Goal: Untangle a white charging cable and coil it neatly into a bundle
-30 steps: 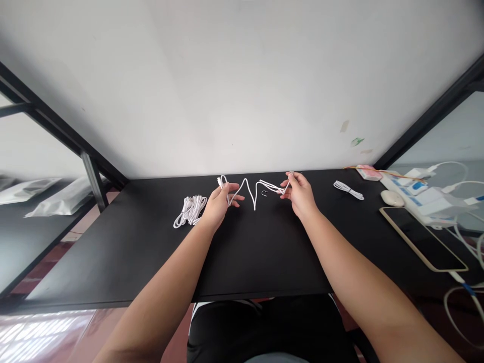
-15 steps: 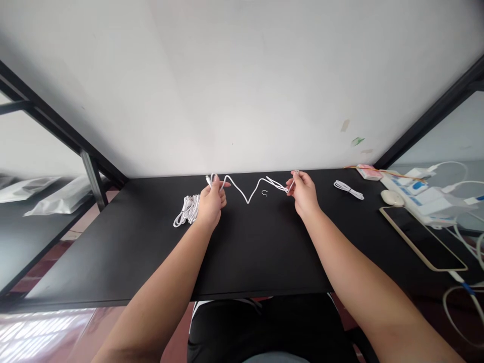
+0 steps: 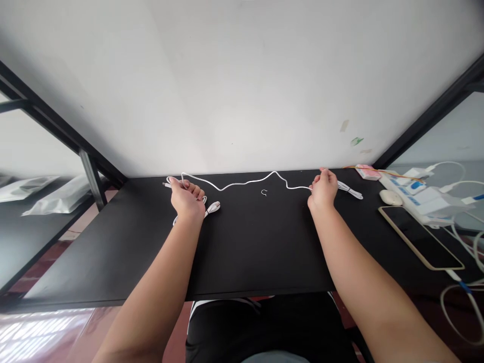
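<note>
A white charging cable (image 3: 242,183) runs in a kinked line between my hands, along the back of the black desk. My left hand (image 3: 186,198) is closed on one end, and a connector pokes out past the thumb. At the other end my right hand (image 3: 324,189) is closed on the cable too; its plug is mostly hidden by the fingers. Bundled white cables (image 3: 212,207) lie beneath and beside my left wrist, partly covered. On the desk below the stretched cable sits a small white twist tie (image 3: 263,192).
Right of my right hand lies a tied white cable (image 3: 350,190). Further right are a white earbud case (image 3: 391,197), a phone (image 3: 419,237) on a charging lead and a power strip (image 3: 408,194) with several plugs. A wall rises behind the black desk (image 3: 257,252).
My hands have moved apart, left hand leftward and right hand rightward. The cable between them, folded in loops near the right hand before, is now drawn out into one long strand.
</note>
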Motion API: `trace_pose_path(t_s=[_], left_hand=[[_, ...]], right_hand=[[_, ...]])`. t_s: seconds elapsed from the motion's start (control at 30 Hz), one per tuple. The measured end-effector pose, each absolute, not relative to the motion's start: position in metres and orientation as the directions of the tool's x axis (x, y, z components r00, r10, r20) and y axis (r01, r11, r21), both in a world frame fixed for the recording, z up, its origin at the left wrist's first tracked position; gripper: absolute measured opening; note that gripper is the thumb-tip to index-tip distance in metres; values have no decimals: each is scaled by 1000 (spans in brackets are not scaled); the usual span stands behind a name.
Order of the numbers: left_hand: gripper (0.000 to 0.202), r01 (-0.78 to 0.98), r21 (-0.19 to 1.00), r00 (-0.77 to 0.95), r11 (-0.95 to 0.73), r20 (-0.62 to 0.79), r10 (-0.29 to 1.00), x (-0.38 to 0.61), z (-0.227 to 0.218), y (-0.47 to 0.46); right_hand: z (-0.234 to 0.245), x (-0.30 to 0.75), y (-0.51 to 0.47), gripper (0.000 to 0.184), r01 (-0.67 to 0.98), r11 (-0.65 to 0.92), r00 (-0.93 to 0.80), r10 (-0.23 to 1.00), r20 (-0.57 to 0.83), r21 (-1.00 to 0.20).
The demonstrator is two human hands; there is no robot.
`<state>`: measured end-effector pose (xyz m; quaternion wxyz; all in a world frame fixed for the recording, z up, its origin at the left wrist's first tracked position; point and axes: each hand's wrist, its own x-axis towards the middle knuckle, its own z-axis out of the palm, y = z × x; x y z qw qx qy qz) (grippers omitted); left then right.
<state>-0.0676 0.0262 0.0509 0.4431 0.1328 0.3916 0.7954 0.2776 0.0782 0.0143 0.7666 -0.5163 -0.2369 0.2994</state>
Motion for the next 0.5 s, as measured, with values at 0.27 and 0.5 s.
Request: trace_pose_path(t_s=[0.27,0.5], left_hand=[[51,-628,767,-278,-130,-65,958,-53,51,22],[52,-378,924,-127,-57,9,992,-27,31,21]], right_hand=[[22,270,72,10,-425,198,508,860,-51,-883],[25,242,54,23,-362,-34,141,986,-91,-932]])
